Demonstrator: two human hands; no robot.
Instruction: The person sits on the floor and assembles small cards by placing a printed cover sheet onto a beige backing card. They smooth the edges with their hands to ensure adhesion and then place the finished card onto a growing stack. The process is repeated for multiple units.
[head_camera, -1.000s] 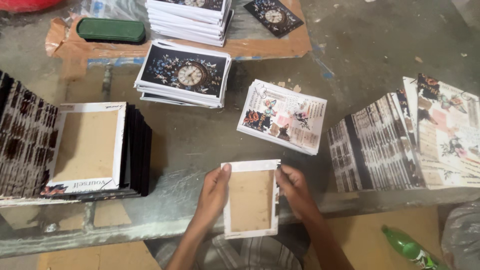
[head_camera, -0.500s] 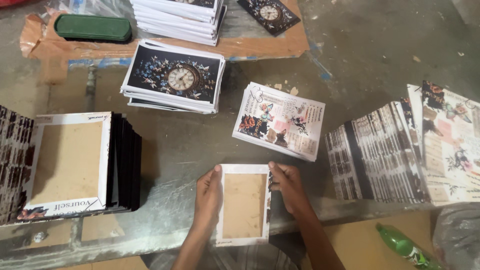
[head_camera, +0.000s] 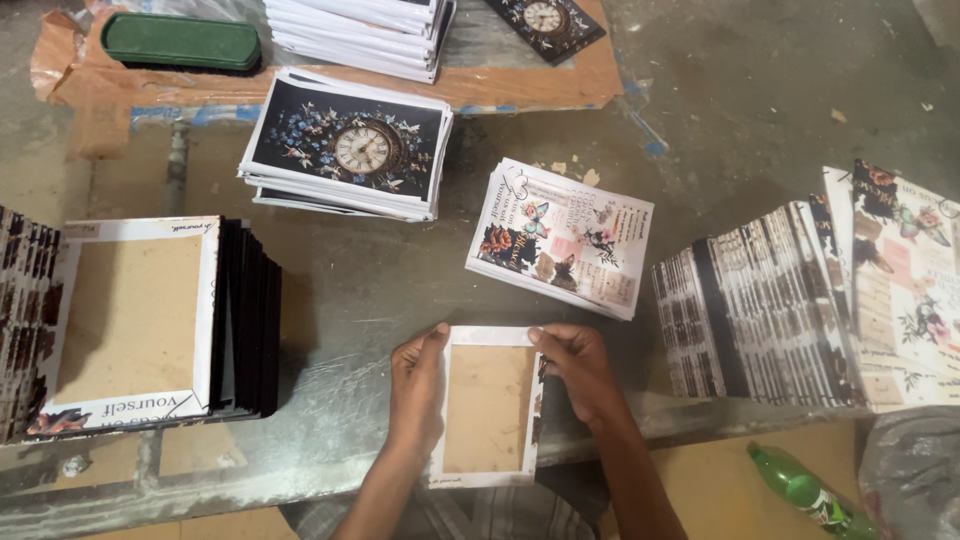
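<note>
A small board panel (head_camera: 488, 405) lies face down at the table's near edge, brown back up with a white paper border folded over it. My left hand (head_camera: 418, 385) presses along its left edge, fingers at the top left corner. On the right edge, my right hand (head_camera: 580, 370) grips the top right corner with thumb and fingers. Just beyond the panel lies a stack of butterfly-and-flower prints (head_camera: 560, 238).
A stack of clock prints (head_camera: 348, 145) lies farther back, with a taller white stack (head_camera: 360, 30) behind it. Wrapped panels stand in rows at left (head_camera: 135, 320) and right (head_camera: 760, 300). A green case (head_camera: 180, 40) sits far left; a green bottle (head_camera: 805, 490) lies below the table.
The view has shifted slightly. Both hands stayed on the panel's edges, sliding up toward its top corners; the panel sits in nearly the same place.
</note>
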